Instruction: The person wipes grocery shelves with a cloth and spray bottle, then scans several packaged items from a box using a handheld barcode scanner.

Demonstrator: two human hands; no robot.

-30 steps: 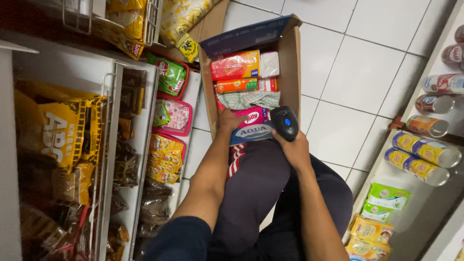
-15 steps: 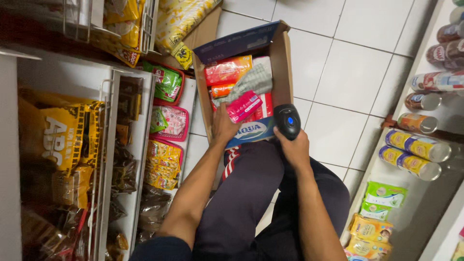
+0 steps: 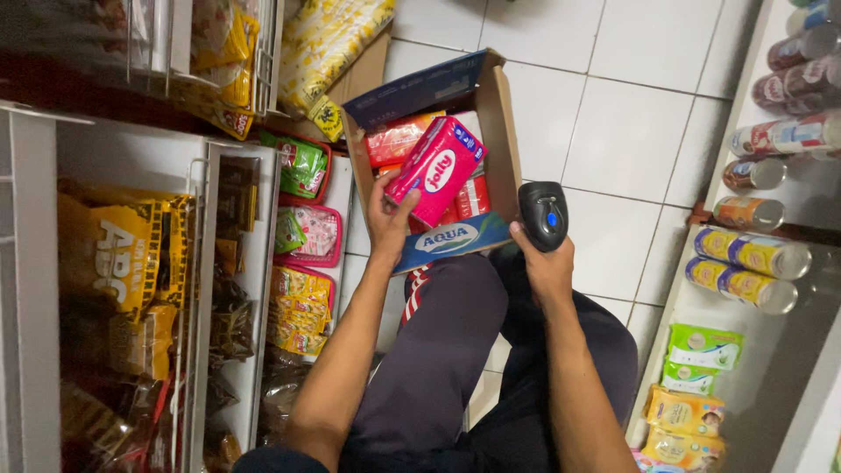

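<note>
We hold a pink pack [image 3: 435,170] up in our left hand [image 3: 390,217], over the cardboard box [image 3: 504,131]. Our right hand [image 3: 545,263] grips a black scanner [image 3: 543,214], just beside the box.

Our left hand [image 3: 390,219], which was reaching into the cardboard box [image 3: 504,131], has now lifted out a pink tissue pack [image 3: 435,171]. The pack sits tilted in our fingers above the other packets.

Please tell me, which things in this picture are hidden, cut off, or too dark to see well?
- Head view: bottom of the open brown cardboard box, hidden by packs, among them the pink soft pack held by the left hand.
- Front of the black handheld scanner in the right hand: faces away.
- Dark bags on the left shelf: too dim.
- Cans at right: cut by the edge.
</note>
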